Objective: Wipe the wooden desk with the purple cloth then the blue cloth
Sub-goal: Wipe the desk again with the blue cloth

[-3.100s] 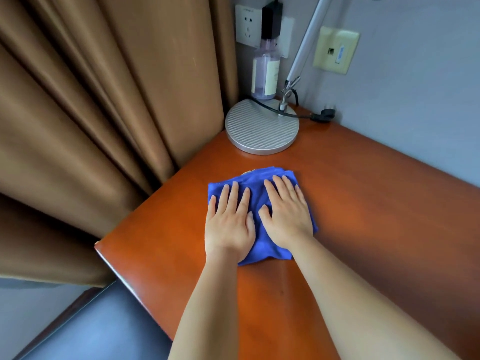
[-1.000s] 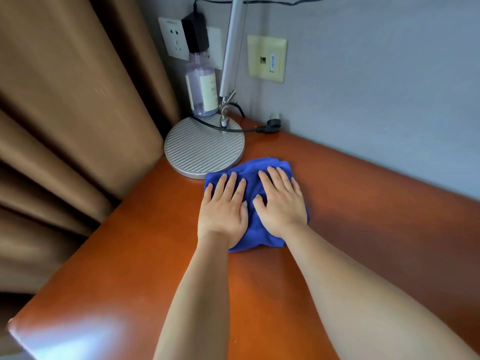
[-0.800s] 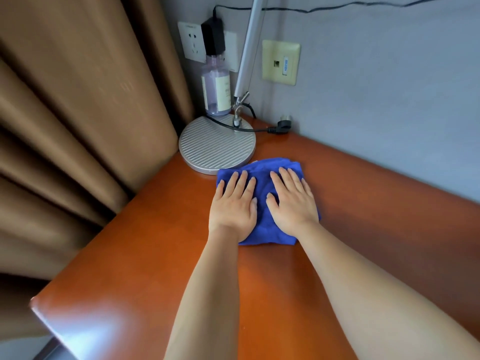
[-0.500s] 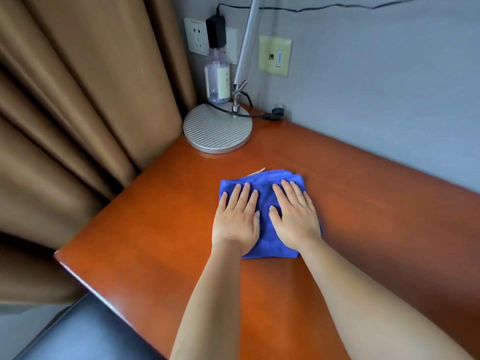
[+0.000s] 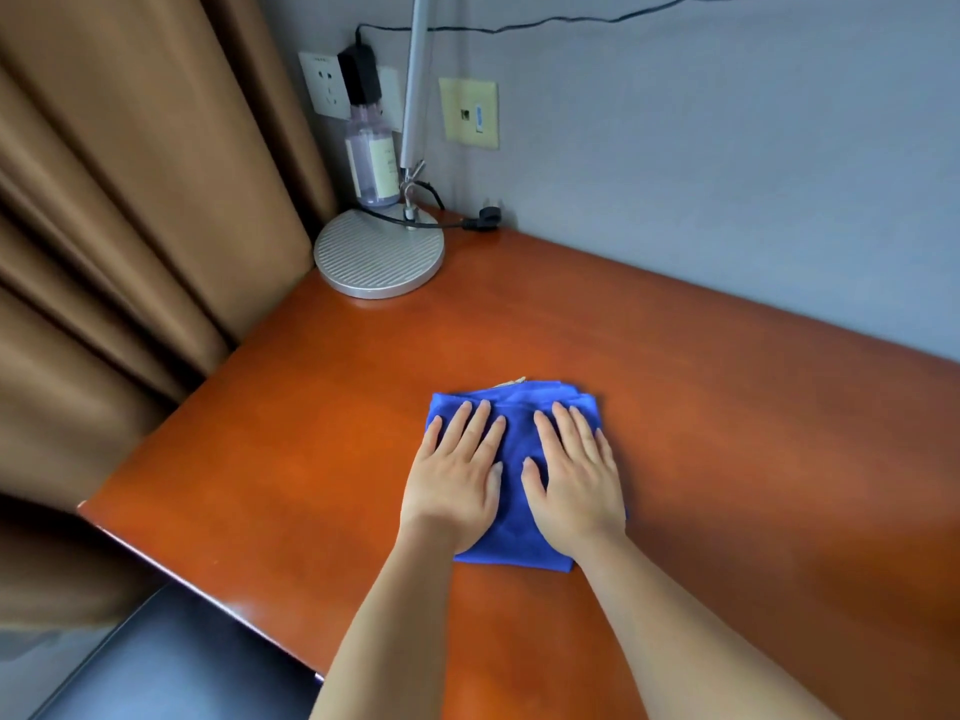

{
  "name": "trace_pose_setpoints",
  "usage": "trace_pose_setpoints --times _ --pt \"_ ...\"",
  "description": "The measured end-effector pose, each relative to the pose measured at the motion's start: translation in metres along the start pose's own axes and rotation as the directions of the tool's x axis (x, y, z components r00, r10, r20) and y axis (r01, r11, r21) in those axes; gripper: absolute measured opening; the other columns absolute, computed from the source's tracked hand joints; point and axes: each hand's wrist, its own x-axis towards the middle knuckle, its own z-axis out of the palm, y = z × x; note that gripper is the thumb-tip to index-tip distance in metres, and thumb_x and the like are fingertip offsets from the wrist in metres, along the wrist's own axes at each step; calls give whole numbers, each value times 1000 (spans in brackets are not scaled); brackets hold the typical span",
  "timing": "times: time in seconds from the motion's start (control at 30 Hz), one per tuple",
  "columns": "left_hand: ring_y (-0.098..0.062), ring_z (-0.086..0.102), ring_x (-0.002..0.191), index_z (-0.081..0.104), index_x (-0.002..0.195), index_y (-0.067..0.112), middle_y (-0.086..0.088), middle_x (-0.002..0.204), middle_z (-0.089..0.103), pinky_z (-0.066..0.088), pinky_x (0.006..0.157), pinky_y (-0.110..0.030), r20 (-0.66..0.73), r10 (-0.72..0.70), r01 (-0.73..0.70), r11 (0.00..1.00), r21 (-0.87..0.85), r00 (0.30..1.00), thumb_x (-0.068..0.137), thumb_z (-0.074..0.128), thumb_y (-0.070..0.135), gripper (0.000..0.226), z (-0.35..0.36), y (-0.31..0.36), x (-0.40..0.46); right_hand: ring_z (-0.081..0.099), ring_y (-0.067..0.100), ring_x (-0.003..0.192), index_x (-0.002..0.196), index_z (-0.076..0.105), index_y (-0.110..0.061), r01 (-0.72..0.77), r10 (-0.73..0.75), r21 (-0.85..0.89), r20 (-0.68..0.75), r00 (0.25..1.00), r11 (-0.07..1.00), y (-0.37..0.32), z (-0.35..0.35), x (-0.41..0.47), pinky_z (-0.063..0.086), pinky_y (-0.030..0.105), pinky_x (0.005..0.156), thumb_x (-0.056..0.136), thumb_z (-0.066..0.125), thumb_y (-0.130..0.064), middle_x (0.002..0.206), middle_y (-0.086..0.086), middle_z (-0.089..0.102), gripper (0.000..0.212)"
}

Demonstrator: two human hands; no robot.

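Left hand (image 5: 453, 488) and right hand (image 5: 574, 480) pressed flat, fingers spread, on the blue cloth (image 5: 514, 532); wooden desk (image 5: 727, 407) beneath.

I see bare reddish-brown wooden desk (image 5: 675, 356) open around the cloth; the round ribbed silver lamp base (image 5: 379, 254) and clear purple-tinted bottle (image 5: 371, 163) block the far-left corner.

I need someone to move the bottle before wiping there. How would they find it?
Follow the wooden desk to its far left corner by the brown curtain. Behind the round silver lamp base, against the wall, stands the bottle: clear, purplish, with a pale label.
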Motion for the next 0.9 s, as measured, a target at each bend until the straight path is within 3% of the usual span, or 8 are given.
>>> trace_pose_setpoints --times 0.07,0.2,0.3,0.37,0.43,0.57,0.9 --pt "-17 -6 148 6 153 23 3 161 0 -9 118 -38 -18 10 -10 1000 -3 1000 80 -17 43 79 -2 -3 14 43 24 134 133 56 -13 -5 5 -9 7 1000 1000 0 0 14 34 44 109 84 30 -41 142 7 49 62" --pt "-16 -6 148 7 153 23 4 161 1 -6 119 -38 -50 -16 16 1000 -2 999 80 -16 43 80 -3 -13 52 16 17 146 148 33 -18 37 -37 2 52 998 999 6 1 55 10 38 118 81 8 -48 157 2 24 77" --pt "-15 -6 148 7 153 24 4 161 1 -5 120 -38 -70 -24 24 1000 0 997 84 -12 44 74 -7 -19 82 14 17 146 148 32 -18 25 -25 18 22 999 1000 9 2 86 9 37 119 81 9 -48 157 2 22 77" --pt "-15 -7 148 6 153 24 4 161 0 -5 120 -38 -77 -28 28 1000 3 997 96 2 41 60 -10 -25 104 12 16 147 149 29 -19 22 -23 5 33 999 1000 10 1 108 7 37 119 79 4 -49 158 1 19 80" --pt "-15 -7 148 6 153 24 4 161 0 -5 120 -38 -83 -37 37 999 -6 996 101 14 37 54 -14 -31 126 8 15 147 151 25 -21 12 -12 17 47 999 1000 12 1 133 5 35 119 84 8 -48 159 0 16 74" --pt "-15 -7 148 6 153 24 4 161 0 -4 120 -38 -96 -61 60 998 -15 993 102 16 36 54 -22 -42 171 4 13 147 152 21 -22 22 -24 33 71 997 999 17 2 185 2 34 120 97 32 -38 160 -2 11 58" --pt "-16 -5 148 8 153 22 2 161 2 -2 120 -38 -102 -96 96 995 -3 990 102 17 35 54 -38 -62 262 3 14 147 152 19 -23 37 -39 38 63 997 999 28 8 287 1 34 120 97 32 -38 160 -1 11 58"
